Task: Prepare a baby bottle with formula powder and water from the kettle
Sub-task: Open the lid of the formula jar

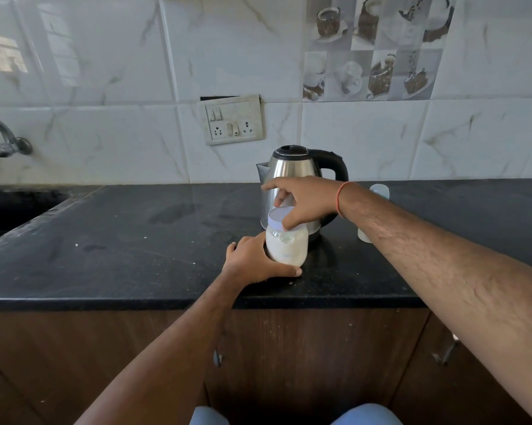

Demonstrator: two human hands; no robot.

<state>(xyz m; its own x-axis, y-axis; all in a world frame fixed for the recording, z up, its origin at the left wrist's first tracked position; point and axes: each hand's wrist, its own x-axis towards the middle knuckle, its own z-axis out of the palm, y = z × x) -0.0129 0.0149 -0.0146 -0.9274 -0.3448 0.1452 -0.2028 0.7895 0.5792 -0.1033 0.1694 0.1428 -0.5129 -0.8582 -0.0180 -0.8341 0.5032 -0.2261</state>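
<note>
**Hands on the bottle at the counter**

Bottle [286, 245] stood upright on the black counter [135, 240], close to its front edge and just in front of the steel kettle [292, 176]. It held a white, milky fill up most of its clear body, and a pale ring with a white top sat at its neck.

The left hand [252, 259] gripped the lower body from the left side. Its fingers wrapped round the far side of the bottle while the thumb lay along the near side at the base, the tip pointing right. The left forearm came up from the lower left at a slant, wrist fairly straight.

The right hand [301, 197] reached in from the right, above the bottle, palm down. Its fingers were curled downward onto the top; fingertips pinched the ring at the neck, and the index finger stuck out to the left over the cap. The wrist carried an orange thread band [339, 199], and the right forearm ran long and diagonal from the lower right corner of the view.

Behind that forearm, a small translucent cap or cup [379, 191] stood on the counter, and another pale item [363, 234] was partly hidden by the arm; I could not tell what it was. A switch plate [232, 119] hung on the tiled wall above the kettle, and a tap [3, 139] showed at the far left over the sink [10, 207].
</note>
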